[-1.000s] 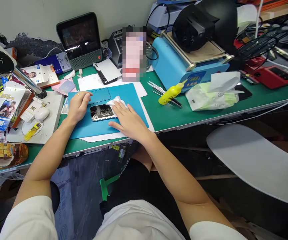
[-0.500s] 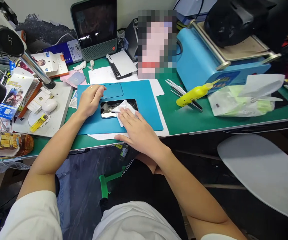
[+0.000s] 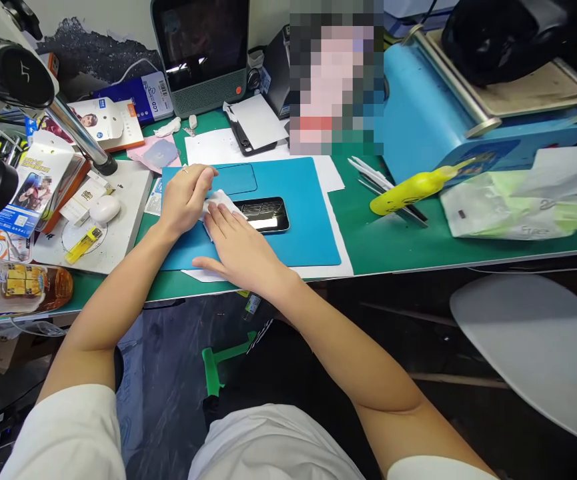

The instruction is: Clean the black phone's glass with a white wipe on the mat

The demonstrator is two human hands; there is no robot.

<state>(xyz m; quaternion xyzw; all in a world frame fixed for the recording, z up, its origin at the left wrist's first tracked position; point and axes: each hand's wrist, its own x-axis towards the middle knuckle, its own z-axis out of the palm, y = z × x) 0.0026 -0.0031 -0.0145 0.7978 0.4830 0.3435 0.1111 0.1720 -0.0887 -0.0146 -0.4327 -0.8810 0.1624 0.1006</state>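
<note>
A black phone [image 3: 267, 213] lies screen-up on a blue mat [image 3: 308, 227] on the green bench. My right hand [image 3: 235, 243] lies flat with fingers stretched, pressing a white wipe [image 3: 217, 200] onto the phone's left end. My left hand [image 3: 184, 195] curls over the phone's left edge and steadies it. The left part of the phone is hidden under both hands and the wipe.
A yellow squeeze bottle [image 3: 415, 189] and tweezers [image 3: 368, 175] lie right of the mat, beside a plastic bag of wipes [image 3: 508, 207] and a blue machine [image 3: 448, 127]. A microscope arm [image 3: 68, 127], earbud case [image 3: 104, 208], boxes and a small screen [image 3: 203, 53] crowd the left and back.
My right hand slid the wipe leftward along the phone, from its right end to its left end. The left hand stayed on the phone's left edge. The camera moved closer.
</note>
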